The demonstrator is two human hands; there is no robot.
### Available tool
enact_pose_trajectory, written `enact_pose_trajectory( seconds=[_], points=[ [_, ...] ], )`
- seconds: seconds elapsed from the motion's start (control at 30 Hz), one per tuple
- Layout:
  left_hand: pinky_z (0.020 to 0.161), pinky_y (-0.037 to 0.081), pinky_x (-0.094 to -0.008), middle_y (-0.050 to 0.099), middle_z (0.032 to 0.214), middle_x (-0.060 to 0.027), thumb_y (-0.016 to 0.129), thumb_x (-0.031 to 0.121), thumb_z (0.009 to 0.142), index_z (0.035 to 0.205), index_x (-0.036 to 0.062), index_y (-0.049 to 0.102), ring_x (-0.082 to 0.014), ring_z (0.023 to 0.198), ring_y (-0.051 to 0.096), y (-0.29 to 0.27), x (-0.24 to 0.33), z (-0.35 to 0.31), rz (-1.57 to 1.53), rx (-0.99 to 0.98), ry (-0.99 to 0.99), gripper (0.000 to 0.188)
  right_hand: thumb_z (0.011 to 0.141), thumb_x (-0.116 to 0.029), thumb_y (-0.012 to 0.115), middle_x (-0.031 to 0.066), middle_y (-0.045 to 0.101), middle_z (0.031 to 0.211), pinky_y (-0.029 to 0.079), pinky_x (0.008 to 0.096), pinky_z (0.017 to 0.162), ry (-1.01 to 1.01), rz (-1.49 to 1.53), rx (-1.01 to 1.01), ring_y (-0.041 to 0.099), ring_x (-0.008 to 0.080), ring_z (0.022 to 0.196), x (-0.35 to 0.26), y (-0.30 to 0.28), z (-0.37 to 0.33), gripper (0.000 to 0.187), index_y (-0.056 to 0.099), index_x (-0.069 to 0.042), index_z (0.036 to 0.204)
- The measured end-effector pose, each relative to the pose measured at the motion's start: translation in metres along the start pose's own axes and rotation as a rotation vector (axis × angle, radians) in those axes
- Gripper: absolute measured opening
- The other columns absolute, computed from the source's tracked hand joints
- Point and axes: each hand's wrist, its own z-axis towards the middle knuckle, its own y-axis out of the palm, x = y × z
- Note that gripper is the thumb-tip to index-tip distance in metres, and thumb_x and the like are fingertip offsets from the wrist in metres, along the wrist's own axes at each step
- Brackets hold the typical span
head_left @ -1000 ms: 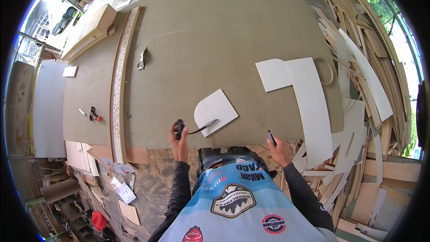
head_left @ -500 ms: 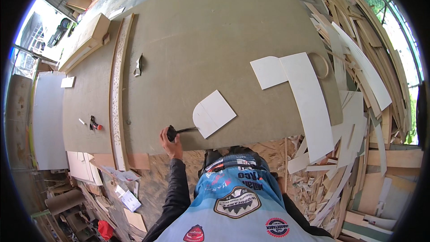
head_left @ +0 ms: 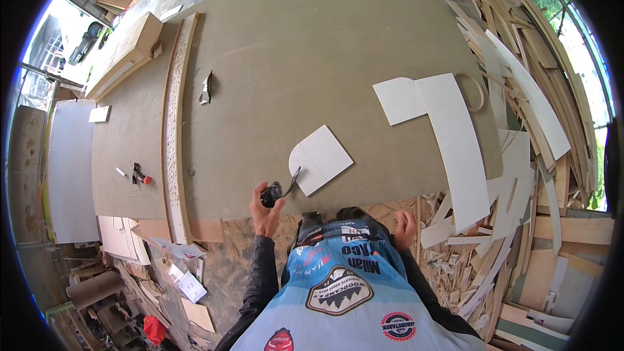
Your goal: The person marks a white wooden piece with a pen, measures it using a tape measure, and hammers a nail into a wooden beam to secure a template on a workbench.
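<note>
At the near edge of the large brown tabletop (head_left: 286, 58), my left hand (head_left: 265, 214) is closed round a compact black object with a thin dark strap (head_left: 272, 195). That strap curves up and overlaps the edge of a white panel piece with one rounded corner (head_left: 322, 159), which lies flat and has a pencil line across it. My right hand (head_left: 404, 229) is just off the table edge, close to my body. Its fingers are loosely bent and apart, with nothing visible in them.
At the right lie a small white panel (head_left: 400, 101), a long white strip (head_left: 457, 149) overhanging the edge and a wooden ring (head_left: 470, 92). A long speckled batten (head_left: 173, 130) crosses the left side, beside a red-and-black tool (head_left: 140, 175). Offcuts (head_left: 520, 175) crowd the right.
My left hand has moved right with the black object, whose strap now bends upward instead of pointing sideways. My right hand has come into view beside my body.
</note>
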Motion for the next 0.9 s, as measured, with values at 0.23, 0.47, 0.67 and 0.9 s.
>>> enact_pose_trajectory(
  seconds=[0.23, 0.47, 0.67, 0.9],
  points=[
    [0.093, 0.049, -0.0397, 0.063, 0.111, -0.0178, 0.074, 0.017, 0.075, 0.127, 0.0006, 0.050, -0.0293, 0.103, 0.062, 0.029, 0.039, 0.002, -0.166, -0.367, -0.012, 0.059, 0.089, -0.021, 0.076, 0.0105, 0.068, 0.104, 0.054, 0.0272, 0.072, -0.124, 0.159, -0.829, 0.066, 0.0131, 0.081, -0.143, 0.117, 0.075, 0.035, 0.066, 0.002, 0.114],
    [0.096, 0.047, -0.0440, 0.061, 0.112, -0.0220, 0.066, 0.017, 0.076, 0.125, 0.0005, 0.051, -0.0390, 0.105, 0.060, 0.040, 0.035, 0.010, -0.012, -0.410, 0.113, 0.054, 0.093, -0.022, 0.074, 0.0024, 0.067, 0.084, 0.050, 0.0248, 0.060, 0.068, 0.278, -1.187, 0.060, 0.0078, 0.070, -0.129, 0.181, 0.084, 0.027, 0.065, 0.000, 0.106],
    [0.084, 0.048, -0.0476, 0.062, 0.097, -0.0187, 0.061, 0.027, 0.079, 0.111, 0.0082, 0.065, -0.0386, 0.097, 0.060, 0.028, 0.006, 0.002, 0.230, -0.311, 0.040, 0.037, 0.090, -0.022, 0.077, 0.0038, 0.068, 0.081, 0.050, 0.0259, 0.059, 0.061, 0.169, -0.992, 0.061, 0.0090, 0.070, -0.108, 0.179, 0.091, 0.024, 0.067, 0.000, 0.093],
    [0.081, 0.048, -0.0473, 0.060, 0.095, -0.0187, 0.061, 0.029, 0.080, 0.113, 0.0092, 0.065, -0.0387, 0.094, 0.060, -0.015, -0.023, 0.009, 0.394, -0.298, -0.020, 0.038, 0.089, -0.024, 0.077, 0.0076, 0.069, 0.071, 0.052, 0.0303, 0.062, -0.135, -0.086, -0.308, 0.063, 0.0145, 0.064, -0.088, 0.173, 0.134, 0.027, 0.066, 0.001, 0.083]
  ],
)
